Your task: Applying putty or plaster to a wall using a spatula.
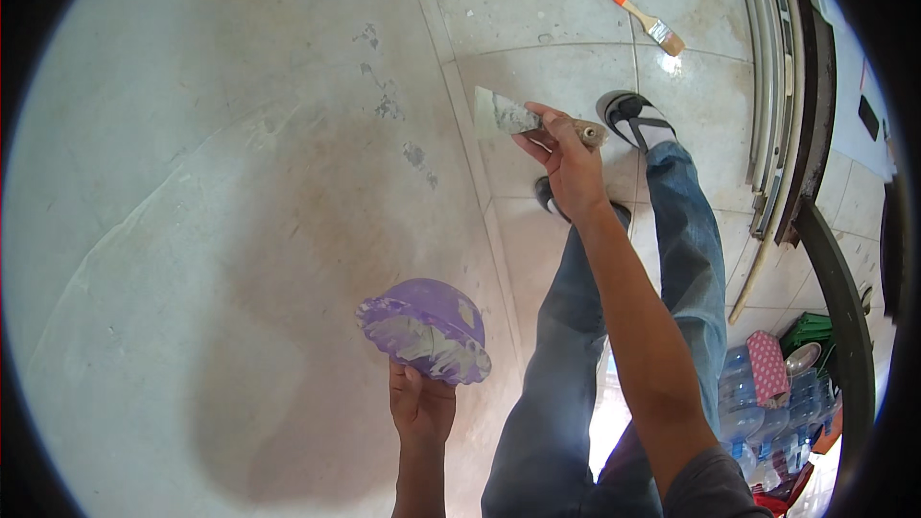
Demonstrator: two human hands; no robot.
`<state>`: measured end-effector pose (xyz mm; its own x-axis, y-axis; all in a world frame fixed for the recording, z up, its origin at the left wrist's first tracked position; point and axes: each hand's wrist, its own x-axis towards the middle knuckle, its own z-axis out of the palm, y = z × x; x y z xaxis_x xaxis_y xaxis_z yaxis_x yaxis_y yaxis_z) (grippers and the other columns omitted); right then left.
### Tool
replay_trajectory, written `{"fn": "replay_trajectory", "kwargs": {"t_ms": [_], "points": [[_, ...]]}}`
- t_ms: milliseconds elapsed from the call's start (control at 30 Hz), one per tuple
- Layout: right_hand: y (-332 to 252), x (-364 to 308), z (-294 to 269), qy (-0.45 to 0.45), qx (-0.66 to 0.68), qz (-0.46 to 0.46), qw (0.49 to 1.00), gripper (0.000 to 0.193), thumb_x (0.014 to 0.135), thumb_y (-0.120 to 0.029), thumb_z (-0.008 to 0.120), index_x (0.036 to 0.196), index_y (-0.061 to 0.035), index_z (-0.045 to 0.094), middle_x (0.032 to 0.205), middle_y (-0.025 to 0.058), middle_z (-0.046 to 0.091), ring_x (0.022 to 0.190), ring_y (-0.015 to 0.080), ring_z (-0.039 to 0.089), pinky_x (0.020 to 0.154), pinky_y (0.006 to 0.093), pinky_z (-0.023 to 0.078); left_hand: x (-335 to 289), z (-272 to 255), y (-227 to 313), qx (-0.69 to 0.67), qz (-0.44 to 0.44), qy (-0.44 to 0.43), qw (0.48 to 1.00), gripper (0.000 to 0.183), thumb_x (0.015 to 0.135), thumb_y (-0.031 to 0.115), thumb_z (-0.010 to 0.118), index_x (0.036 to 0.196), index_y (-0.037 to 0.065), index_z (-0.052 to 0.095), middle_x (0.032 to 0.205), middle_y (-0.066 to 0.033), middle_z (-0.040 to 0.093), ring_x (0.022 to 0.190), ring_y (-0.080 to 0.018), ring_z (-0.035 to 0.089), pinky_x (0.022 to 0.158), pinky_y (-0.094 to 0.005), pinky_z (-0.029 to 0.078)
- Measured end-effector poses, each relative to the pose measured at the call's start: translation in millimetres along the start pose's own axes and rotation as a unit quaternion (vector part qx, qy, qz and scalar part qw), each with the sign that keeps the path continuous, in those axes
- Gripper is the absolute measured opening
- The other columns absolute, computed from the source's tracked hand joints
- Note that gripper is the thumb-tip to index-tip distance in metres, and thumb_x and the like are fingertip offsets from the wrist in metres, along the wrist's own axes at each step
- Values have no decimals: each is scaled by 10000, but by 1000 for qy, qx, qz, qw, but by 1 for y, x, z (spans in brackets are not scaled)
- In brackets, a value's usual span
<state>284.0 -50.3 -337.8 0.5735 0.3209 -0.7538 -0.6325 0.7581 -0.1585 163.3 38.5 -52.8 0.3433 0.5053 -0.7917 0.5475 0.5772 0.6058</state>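
Note:
My left hand (422, 411) grips the rim of a purple bowl (430, 297), thumb on the near side. The bowl is tipped so its mouth faces me, and pale grey putty (422, 345) coats its inside and scalloped edge. Farther out and to the right, my right hand (576, 177) is closed around the handle of a putty knife (506, 116). Its wide blade points left toward the wall and carries grey smears. The blade is apart from the bowl. Whether it touches the wall I cannot tell.
A pale wall (144, 307) with grey patches fills the left. A paintbrush (652, 27) with an orange handle tip lies on the tiled floor (537, 0), beyond my shoe (633, 117). Long metal profiles (767, 86) line the right; clear plastic bottles (767, 422) gather at lower right.

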Motion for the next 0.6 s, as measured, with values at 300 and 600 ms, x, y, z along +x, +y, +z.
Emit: {"fn": "replay_trajectory", "kwargs": {"t_ms": [300,600], "points": [[10,48,-13,-18,-19,-35,999,298,927,-185,485,1105,44,554,1062,120,600,910,187,613,898,359,500,69,25,-51,-76,91,-6,993,450,925,220,506,1317,69,345,1312,-85,460,1198,-229,473,994,-411,411],[18,162,1,-41,19,-117,992,301,922,-183,463,1101,48,539,1010,102,590,886,177,596,874,352,512,202,13,-74,-56,215,-4,975,134,911,122,539,1023,73,486,994,-64,587,885,-162,608,756,-344,548]]}}
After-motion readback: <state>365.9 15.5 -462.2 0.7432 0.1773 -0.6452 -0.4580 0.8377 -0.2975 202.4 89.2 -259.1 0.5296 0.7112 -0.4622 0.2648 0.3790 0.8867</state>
